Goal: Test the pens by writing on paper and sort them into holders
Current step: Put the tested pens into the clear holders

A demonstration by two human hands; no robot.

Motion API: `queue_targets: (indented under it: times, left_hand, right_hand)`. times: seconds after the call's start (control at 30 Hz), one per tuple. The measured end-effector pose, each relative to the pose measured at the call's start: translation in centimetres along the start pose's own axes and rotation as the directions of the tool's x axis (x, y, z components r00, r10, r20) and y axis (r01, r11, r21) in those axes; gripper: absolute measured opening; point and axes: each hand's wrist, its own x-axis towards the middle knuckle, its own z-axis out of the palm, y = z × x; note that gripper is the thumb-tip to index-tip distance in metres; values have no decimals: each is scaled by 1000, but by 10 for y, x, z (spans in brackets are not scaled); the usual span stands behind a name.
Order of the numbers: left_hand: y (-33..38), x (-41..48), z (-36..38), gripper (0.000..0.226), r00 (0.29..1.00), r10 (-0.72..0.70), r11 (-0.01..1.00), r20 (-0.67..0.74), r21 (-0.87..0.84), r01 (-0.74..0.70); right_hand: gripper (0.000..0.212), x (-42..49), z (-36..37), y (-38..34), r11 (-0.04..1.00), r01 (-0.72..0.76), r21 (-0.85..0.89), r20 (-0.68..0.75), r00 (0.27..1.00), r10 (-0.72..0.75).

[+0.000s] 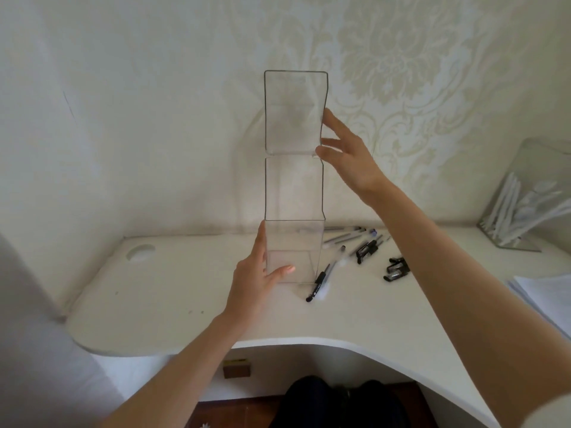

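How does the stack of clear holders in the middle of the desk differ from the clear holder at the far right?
The stack of clear holders is empty; the right holder contains white pens. The left hand holds the stack's base and the right hand touches its top; nobody touches the right holder. The stack is several holders high; the right holder is single. Both are transparent.

Home study rm, damask wallpaper (pixel 401 72), white curved desk (pixel 154 304) w/ pens (pixel 338 239)

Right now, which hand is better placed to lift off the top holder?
Right. The right hand touches the top clear holder at its lower right side; the left hand holds the bottom holder, likely steadying the stack.
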Motion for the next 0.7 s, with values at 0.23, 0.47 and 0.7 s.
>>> queue_targets:
  times: [0.23,0.47,0.7]
  left_hand:
    - [0,0,-1,90,999,-31,993,37,-112,35]
    - [8,-7,-1,91,998,-66,989,-9,-131,65]
    - [10,-8,-2,95,995,-103,991,-15,-89,101]
  right_hand:
    - [45,-68,22,45,934,-345,-93,-271,911,310]
    - [51,-105,51,89,529,-554,-643,-157,772,616]
    - [30,-98,42,82,583,-557,-592,-60,751,658]
